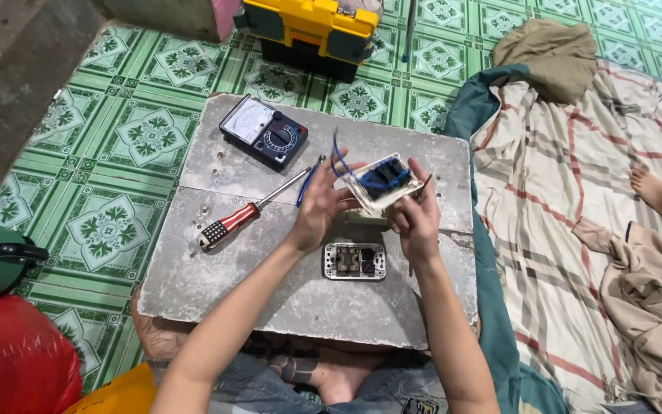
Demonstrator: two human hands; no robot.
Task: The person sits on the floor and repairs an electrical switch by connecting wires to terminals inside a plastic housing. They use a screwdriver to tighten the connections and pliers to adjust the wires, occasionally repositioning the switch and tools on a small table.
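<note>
Head view. A grey slab (224,284) lies on the green patterned floor tiles (109,176) and serves as the work surface. Above the slab's middle, the left hand (317,208) and the right hand (417,221) together grasp a white switch box (383,182), its open back turned up; the left fingers close on its near-left edge, the right fingers on its right edge. Blue wires (339,162) loop out of the box toward the slab's far side. Directly below the hands, on the slab, rests a grey faceplate (355,261), lying flat and apart from both hands. On the slab's left part lies a screwdriver (248,216) with a red striped handle, its tip pointing toward the box. At the slab's far-left corner sits a black analogue multimeter (263,132). Beyond the slab stands a yellow toolbox (308,31); right of the slab spreads a plaid blanket (576,199).
</note>
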